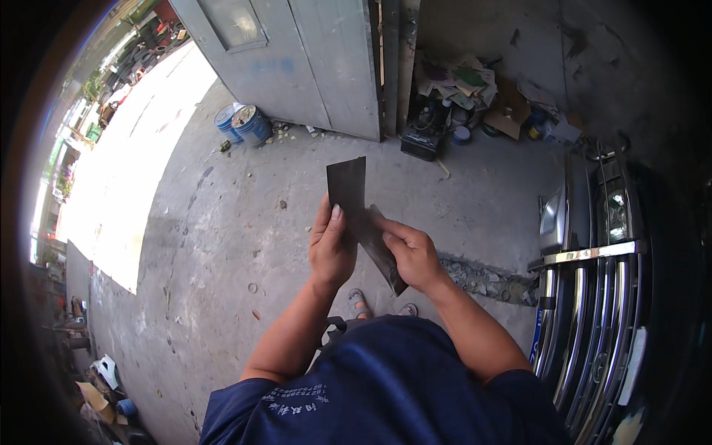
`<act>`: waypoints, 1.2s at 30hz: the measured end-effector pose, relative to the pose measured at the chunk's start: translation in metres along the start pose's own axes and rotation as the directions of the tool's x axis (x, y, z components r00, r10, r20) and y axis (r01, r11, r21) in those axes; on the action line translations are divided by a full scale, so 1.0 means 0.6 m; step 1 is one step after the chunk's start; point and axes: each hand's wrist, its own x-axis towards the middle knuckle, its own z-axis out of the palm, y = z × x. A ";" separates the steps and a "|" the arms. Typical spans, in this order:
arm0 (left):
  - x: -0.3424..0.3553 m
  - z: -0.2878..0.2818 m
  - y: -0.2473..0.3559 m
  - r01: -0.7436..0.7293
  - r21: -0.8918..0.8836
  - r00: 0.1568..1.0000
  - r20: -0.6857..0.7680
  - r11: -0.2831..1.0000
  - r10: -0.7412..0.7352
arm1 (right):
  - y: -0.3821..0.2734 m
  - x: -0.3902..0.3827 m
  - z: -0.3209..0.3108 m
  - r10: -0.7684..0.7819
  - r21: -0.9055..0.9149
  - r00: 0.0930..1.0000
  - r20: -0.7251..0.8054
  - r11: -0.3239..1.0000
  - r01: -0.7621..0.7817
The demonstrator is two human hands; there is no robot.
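The left hand (332, 256) gripped a dark sheet (346, 182); the right hand (416, 259) gripped a slanting dark strip (382, 259) that met it. Whether the two were joined was unclear. Both were above the floor (245, 200), beyond the shirt (400, 378).

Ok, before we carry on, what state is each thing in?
Dark sheet material: held up, upper part flat; one piece or two, cannot tell.
Left hand: closed on it, thumb on its face.
Right hand: gripping the slanted lower part.
Blue buckets: upright, by the grey metal door.
Headlight: looks unlit.
Floor strip: broken, rubble-filled.
Sandals: worn.
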 end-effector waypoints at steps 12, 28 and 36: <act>0.007 0.035 -0.004 -0.023 0.074 0.997 -0.067 0.997 0.028 | -0.027 0.016 -0.001 0.022 0.135 0.997 -0.075 0.991 -0.012; -0.005 -0.003 0.015 0.140 0.222 0.988 0.035 0.965 -0.152 | -0.027 0.026 -0.020 -0.460 -0.527 0.881 -0.105 0.778 0.343; -0.030 -0.020 0.048 0.359 0.591 0.890 0.017 0.723 -0.456 | -0.040 0.051 -0.049 -0.577 -0.617 0.812 -0.091 0.672 0.409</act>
